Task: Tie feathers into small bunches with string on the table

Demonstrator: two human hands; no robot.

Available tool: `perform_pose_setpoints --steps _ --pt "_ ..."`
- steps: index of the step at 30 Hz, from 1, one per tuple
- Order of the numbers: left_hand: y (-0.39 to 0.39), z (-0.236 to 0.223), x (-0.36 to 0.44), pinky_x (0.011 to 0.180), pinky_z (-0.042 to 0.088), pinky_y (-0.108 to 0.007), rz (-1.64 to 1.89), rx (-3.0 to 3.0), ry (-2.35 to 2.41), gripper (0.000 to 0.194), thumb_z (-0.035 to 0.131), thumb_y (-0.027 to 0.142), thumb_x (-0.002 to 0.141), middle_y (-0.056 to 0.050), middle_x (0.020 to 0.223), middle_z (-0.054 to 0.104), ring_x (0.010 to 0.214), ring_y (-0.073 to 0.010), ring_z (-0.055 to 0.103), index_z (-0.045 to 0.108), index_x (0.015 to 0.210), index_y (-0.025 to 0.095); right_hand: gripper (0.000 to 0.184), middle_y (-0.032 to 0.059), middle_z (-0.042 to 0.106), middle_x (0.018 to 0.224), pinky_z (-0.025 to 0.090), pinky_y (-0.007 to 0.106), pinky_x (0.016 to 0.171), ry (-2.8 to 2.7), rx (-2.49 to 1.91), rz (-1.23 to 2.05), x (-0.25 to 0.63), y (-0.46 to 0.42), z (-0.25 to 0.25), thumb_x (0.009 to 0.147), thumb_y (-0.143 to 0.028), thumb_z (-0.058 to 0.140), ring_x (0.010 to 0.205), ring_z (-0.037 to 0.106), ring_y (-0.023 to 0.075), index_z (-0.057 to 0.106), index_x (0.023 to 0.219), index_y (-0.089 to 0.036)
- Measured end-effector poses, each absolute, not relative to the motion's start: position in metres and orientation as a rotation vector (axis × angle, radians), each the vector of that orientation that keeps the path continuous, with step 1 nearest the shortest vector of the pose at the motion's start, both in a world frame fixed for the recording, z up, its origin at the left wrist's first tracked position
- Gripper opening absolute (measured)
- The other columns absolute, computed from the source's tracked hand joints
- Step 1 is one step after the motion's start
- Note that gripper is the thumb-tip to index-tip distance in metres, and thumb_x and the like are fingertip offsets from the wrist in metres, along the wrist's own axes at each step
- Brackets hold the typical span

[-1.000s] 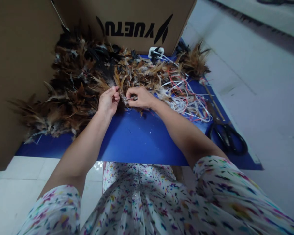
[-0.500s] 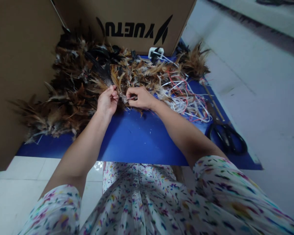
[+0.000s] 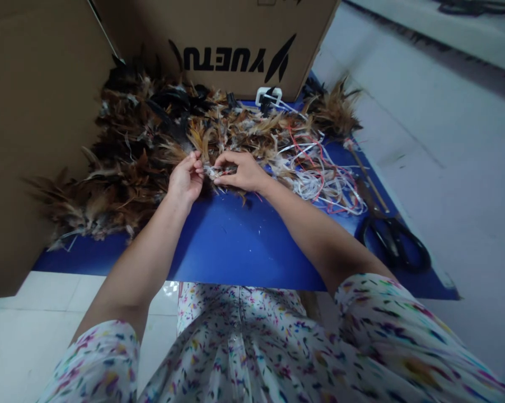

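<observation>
My left hand [image 3: 186,178] is closed in a pinch at the front of the feather pile. Tan feathers [image 3: 199,134] rise just beyond its fingertips, and they seem to be held at the base; the exact grip is partly hidden. Close by on the right, my right hand [image 3: 243,169] has thumb and forefinger apart beside pale, fluffy feather ends [image 3: 211,172] lying between the two hands. Brown and black feather bunches [image 3: 130,151] are heaped to the left of my left hand.
White and red strings [image 3: 313,182] lie tangled to the right. Black-handled scissors [image 3: 393,243] and a thin stick [image 3: 370,176] rest at the blue table's [image 3: 239,246] right side. A cardboard box [image 3: 219,22] stands behind; another cardboard panel [image 3: 34,140] is at left. A white buckle-like piece [image 3: 268,96] sits before the box.
My right thumb and forefinger have spread apart from their earlier pinch. My left hand stays nearly in place, still pinched. The whole view has shifted slightly downward.
</observation>
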State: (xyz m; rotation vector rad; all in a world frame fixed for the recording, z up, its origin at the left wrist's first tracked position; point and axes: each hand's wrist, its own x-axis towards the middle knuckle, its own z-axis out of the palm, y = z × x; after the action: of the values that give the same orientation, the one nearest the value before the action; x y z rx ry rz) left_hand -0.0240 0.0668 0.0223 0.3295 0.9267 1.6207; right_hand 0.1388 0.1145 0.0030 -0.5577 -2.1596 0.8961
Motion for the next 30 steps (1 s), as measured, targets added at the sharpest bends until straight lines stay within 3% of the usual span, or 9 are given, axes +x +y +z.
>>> perform_pose_setpoints --steps 4,11,16,22,30 --pt "0.065 0.024 -0.023 0.041 0.034 -0.009 1.568 0.357 0.929 0.031 0.055 0.008 0.096 0.005 0.052 0.047 0.04 -0.0005 0.042 0.062 0.067 0.014 0.03 0.0023 0.066 0.092 0.045 0.033 0.083 -2.127 -0.538 0.9 0.139 0.114 0.005 0.069 -0.034 0.075 0.085 0.057 0.0164 0.063 0.091 -0.018" --pt "0.062 0.021 -0.022 0.039 0.031 -0.011 1.503 0.392 0.872 0.032 0.052 0.011 0.099 0.006 0.05 0.045 0.037 -0.0001 0.04 0.062 0.068 0.013 0.029 0.0013 0.063 0.085 0.045 0.032 0.079 -2.098 -0.558 0.978 0.14 0.118 0.003 0.065 -0.033 0.074 0.079 0.054 0.0148 0.062 0.085 -0.016" --pt "0.064 0.016 -0.022 0.044 0.037 -0.01 1.511 0.473 0.956 0.028 0.059 0.011 0.094 0.005 0.051 0.05 0.041 -0.0011 0.047 0.064 0.067 0.013 0.031 0.0003 0.063 0.084 0.044 0.032 0.08 -2.127 -0.61 1.048 0.141 0.118 0.005 0.062 -0.033 0.074 0.079 0.054 0.0146 0.061 0.085 -0.016" --pt "0.065 0.014 -0.021 0.041 0.036 -0.011 1.582 0.547 1.018 0.024 0.064 0.011 0.09 0.004 0.048 0.05 0.038 -0.0021 0.043 0.067 0.066 0.014 0.034 -0.001 0.06 0.076 0.042 0.03 0.073 -1.997 -0.648 1.06 0.133 0.113 0.009 0.076 -0.05 0.067 0.072 0.05 0.0126 0.059 0.081 -0.018" --pt "0.059 0.016 -0.014 0.041 0.034 -0.011 1.591 0.656 1.076 0.027 0.061 0.008 0.091 0.005 0.045 0.05 0.037 -0.0023 0.043 0.069 0.065 0.013 0.025 0.0007 0.062 0.08 0.04 0.028 0.068 -2.009 -0.72 0.903 0.131 0.111 0.009 0.075 -0.04 0.068 0.068 0.048 0.0113 0.063 0.079 -0.017"
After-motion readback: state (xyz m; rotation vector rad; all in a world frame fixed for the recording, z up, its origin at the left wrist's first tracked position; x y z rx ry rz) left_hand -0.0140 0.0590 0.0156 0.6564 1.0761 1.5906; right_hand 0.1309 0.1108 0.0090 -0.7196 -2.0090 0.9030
